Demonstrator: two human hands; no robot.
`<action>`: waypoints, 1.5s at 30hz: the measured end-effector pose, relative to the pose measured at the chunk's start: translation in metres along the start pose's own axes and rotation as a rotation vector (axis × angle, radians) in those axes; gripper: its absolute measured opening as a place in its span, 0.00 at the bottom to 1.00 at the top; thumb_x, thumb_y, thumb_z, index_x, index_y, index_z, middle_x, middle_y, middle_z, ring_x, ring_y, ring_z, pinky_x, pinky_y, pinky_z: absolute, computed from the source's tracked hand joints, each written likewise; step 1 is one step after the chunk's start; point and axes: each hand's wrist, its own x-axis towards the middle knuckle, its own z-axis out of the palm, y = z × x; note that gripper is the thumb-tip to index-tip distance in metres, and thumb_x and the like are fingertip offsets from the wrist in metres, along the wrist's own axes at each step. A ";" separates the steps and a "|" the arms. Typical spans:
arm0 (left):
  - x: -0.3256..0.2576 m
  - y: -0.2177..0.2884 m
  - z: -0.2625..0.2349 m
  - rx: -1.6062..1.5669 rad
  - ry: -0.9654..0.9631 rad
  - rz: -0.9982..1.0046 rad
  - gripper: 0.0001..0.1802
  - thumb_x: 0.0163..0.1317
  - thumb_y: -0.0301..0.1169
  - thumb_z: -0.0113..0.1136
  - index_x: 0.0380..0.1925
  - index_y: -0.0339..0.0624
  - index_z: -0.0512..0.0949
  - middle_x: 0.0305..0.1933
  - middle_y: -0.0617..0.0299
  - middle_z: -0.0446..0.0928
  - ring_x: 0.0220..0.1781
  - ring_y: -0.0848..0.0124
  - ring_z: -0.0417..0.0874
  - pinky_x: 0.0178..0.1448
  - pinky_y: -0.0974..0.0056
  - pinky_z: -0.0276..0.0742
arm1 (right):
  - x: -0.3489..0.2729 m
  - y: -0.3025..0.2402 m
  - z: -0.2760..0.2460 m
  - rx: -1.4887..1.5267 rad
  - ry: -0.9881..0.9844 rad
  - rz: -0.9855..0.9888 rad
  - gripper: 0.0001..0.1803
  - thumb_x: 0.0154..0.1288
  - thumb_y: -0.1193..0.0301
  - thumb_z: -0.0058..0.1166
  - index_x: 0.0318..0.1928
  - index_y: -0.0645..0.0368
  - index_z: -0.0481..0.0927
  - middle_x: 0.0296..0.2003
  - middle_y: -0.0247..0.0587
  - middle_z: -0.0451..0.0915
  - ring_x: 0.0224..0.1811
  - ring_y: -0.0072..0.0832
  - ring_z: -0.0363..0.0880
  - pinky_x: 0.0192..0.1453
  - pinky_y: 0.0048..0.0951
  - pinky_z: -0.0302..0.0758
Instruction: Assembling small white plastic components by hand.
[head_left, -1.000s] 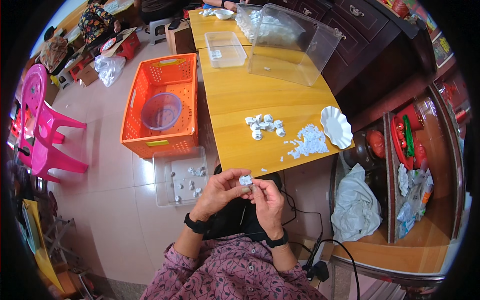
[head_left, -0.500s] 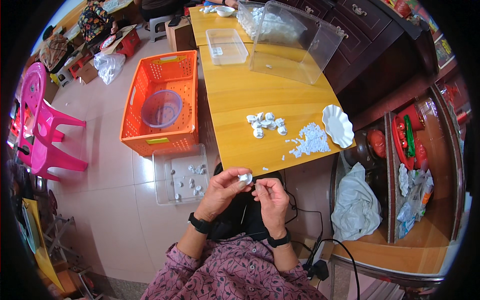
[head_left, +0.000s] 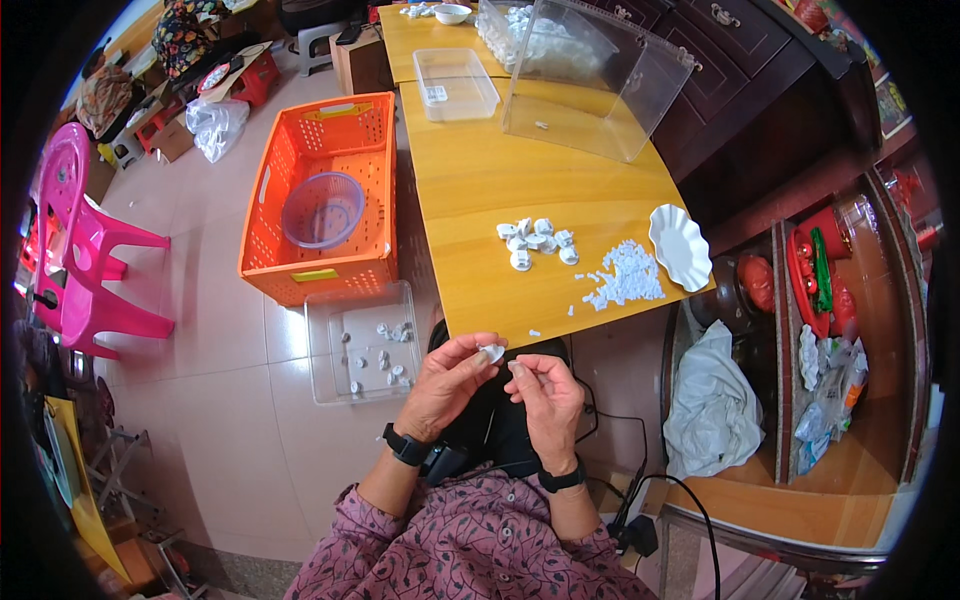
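Observation:
My left hand pinches a small white round piece just below the near edge of the wooden table. My right hand is beside it, its fingertips pinched on a tiny white bit close to that piece. On the table lie a cluster of white round pieces and a pile of tiny white bits. A clear tray on the floor to my left holds several more white pieces.
An orange basket with a clear purple bowl stands on the floor. A white scalloped dish, clear box and big clear bin sit on the table. Pink chairs at left; shelf at right.
My hands stay close together at the table's edge; the fingers have shifted slightly around the white piece. Nothing else has moved.

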 end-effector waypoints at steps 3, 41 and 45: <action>0.000 -0.003 -0.003 0.032 -0.031 0.009 0.15 0.68 0.24 0.60 0.54 0.38 0.78 0.58 0.53 0.79 0.57 0.67 0.81 0.62 0.60 0.78 | -0.001 0.001 0.001 0.015 -0.007 0.007 0.07 0.71 0.76 0.57 0.47 0.65 0.78 0.36 0.34 0.82 0.33 0.16 0.81 0.36 0.17 0.77; 0.000 -0.016 -0.007 -0.133 -0.109 -0.087 0.17 0.70 0.30 0.60 0.56 0.39 0.76 0.57 0.52 0.78 0.61 0.63 0.78 0.68 0.55 0.74 | 0.001 0.008 0.006 -0.285 0.095 -0.334 0.06 0.64 0.77 0.63 0.39 0.64 0.81 0.38 0.36 0.76 0.33 0.19 0.78 0.35 0.20 0.76; 0.000 -0.017 -0.007 -0.111 -0.112 -0.079 0.16 0.70 0.30 0.60 0.56 0.39 0.76 0.57 0.52 0.79 0.61 0.63 0.79 0.67 0.55 0.75 | 0.001 0.008 0.006 -0.321 0.100 -0.369 0.05 0.64 0.77 0.63 0.39 0.64 0.81 0.37 0.37 0.76 0.32 0.20 0.77 0.34 0.21 0.75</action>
